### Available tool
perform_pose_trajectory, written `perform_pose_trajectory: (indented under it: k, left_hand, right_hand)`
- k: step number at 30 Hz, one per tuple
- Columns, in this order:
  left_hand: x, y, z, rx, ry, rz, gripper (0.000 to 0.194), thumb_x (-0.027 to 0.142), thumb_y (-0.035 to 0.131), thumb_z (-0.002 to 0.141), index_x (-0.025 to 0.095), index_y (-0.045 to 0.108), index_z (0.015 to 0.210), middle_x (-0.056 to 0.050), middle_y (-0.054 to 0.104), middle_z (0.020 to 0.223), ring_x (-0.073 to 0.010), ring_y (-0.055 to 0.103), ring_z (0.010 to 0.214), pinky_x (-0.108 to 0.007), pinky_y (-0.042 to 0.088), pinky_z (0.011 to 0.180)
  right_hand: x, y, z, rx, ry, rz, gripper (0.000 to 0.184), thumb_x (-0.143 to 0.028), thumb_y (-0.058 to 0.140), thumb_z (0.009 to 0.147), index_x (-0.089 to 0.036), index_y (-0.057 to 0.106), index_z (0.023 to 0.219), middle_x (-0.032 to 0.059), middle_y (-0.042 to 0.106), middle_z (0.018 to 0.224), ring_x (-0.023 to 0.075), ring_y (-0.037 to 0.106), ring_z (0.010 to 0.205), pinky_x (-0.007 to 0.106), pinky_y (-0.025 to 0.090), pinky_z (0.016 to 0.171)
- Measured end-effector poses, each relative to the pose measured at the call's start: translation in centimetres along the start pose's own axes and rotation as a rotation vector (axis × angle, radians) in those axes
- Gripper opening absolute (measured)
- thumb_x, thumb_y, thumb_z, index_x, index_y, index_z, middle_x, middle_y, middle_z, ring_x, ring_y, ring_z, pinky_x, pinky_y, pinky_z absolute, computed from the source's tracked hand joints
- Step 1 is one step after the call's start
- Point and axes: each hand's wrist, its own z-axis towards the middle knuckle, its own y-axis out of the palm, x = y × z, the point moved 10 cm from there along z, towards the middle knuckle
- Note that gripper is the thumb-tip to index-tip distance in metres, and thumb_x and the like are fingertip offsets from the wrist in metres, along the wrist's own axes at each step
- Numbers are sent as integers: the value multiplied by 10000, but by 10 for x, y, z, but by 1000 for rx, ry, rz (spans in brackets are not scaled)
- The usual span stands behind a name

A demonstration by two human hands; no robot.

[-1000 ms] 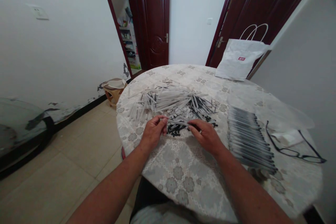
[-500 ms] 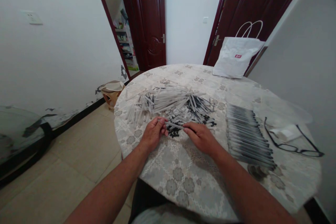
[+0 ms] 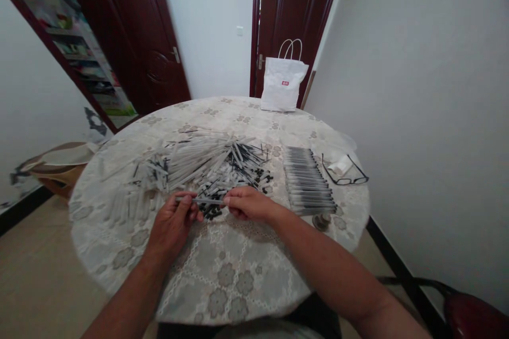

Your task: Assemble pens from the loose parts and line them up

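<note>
Between my two hands a slim pen (image 3: 209, 201) with a pale, see-through barrel lies almost level. My left hand (image 3: 177, 220) pinches its left end between thumb and fingers. The fingers of my right hand (image 3: 246, 204) are closed on its right end and hide the tip. Just beyond is a heap of loose pen parts: pale barrels (image 3: 194, 161), dark refills (image 3: 244, 153) and small black caps (image 3: 212, 211). Right of the heap, a row of pens (image 3: 308, 177) with dark ends lies side by side.
A pair of glasses (image 3: 345, 181) and a folded white tissue (image 3: 339, 166) lie right of the pen row. Small round dark objects (image 3: 321, 221) sit below it. A white paper bag (image 3: 284, 85) stands at the far edge of the round patterned tablecloth (image 3: 234, 275).
My view has swung to the right, so the table and bag appear further left. Both hands keep hold of the pen over the near side of the heap.
</note>
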Motion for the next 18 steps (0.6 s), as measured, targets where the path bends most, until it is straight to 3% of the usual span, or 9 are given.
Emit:
perform_pose_trajectory:
  k: [3,5,8,10,13,15,18]
  left_hand:
    - [2,2,-1,-47,30,180,336,486,704,864,219,639,1057,38,617,630,-170,638,607,-275,491,641]
    - [1,7,-4,-116,26,329,364,483,728,845,213,672,1082,6,681,660,-201,675,641,-302,507,679]
    - [0,15,-10,-212,32,437,384,489,743,827,208,712,1086,-35,738,727,-244,715,724,-340,528,740]
    - [1,18,-13,-233,45,435,377,495,737,827,205,725,1069,-47,752,764,-254,724,748,-350,536,754]
    - [5,16,-13,-192,66,416,369,501,729,825,201,730,1041,-60,770,852,-235,720,703,-344,546,731]
    - [9,11,-13,-134,104,436,362,505,711,833,201,729,1028,-53,769,864,-221,714,686,-332,547,718]
    - [15,3,-13,-41,165,576,349,511,656,870,203,731,1015,-16,725,729,-210,687,664,-301,526,671]
  right_hand:
    - [-39,-2,-11,121,-275,-451,145,-292,563,975,-214,685,962,-16,655,785,130,594,731,232,429,682]
    - [-60,6,-23,151,-417,-698,142,-245,573,983,-220,696,1049,21,706,960,161,634,919,260,443,819]
    - [-74,12,-37,125,-445,-1001,130,-221,602,970,-193,712,1033,69,697,992,196,623,960,300,445,865]
    - [-80,0,-47,133,-400,-1160,101,-215,640,944,-187,729,981,82,680,957,206,611,923,311,447,833]
    - [-89,-46,-64,220,-300,-1282,100,-205,658,925,-203,750,964,84,686,938,213,617,907,312,443,812]
    - [-90,-97,-74,344,-153,-1350,137,-204,634,934,-209,764,978,93,706,961,221,630,936,316,441,841]
    - [-74,-177,-91,491,168,-1438,190,-204,610,922,-209,788,987,114,735,1027,231,648,996,306,438,875]
